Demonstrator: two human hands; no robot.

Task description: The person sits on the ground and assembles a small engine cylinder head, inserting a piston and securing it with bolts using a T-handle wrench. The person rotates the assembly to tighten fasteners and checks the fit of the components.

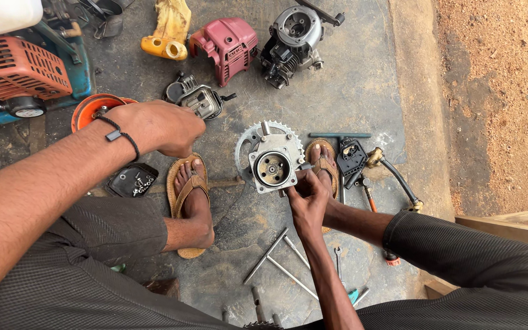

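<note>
While the person sits low over a stained concrete floor [362, 91], the nearest things lie at the bottom centre of the frame: a few long metal rods [279, 260] crossed over each other, with a small spanner [338, 261] just to their right. Above them, right of centre, the right hand [307, 198] reaches up with its fingers curled around the lower right edge of a grey metal engine housing [272, 165], gripping it. This housing has a round bore facing the camera and stands in front of a toothed flywheel [250, 139], at the middle of the frame between the two sandalled feet. The left foot [189, 195] rests left of centre; the right foot [324, 160] shows just right of the housing.

Left of the left foot lies a black tray of small screws [132, 180]. The left hand [160, 127] hovers above it in the left middle, closed in a loose fist with a dark band at the wrist; whether it holds anything cannot be told. Right of the housing sit a T-handle wrench [340, 135], a black carburettor part [352, 156] and a brass-ended hose [392, 171].

Farther up lie a grey cylinder [195, 98], an orange disc [90, 109], a red cover [226, 46], a yellow part [169, 30], a bare engine block [293, 40] and, in the upper left, an orange engine unit [16, 70].
</note>
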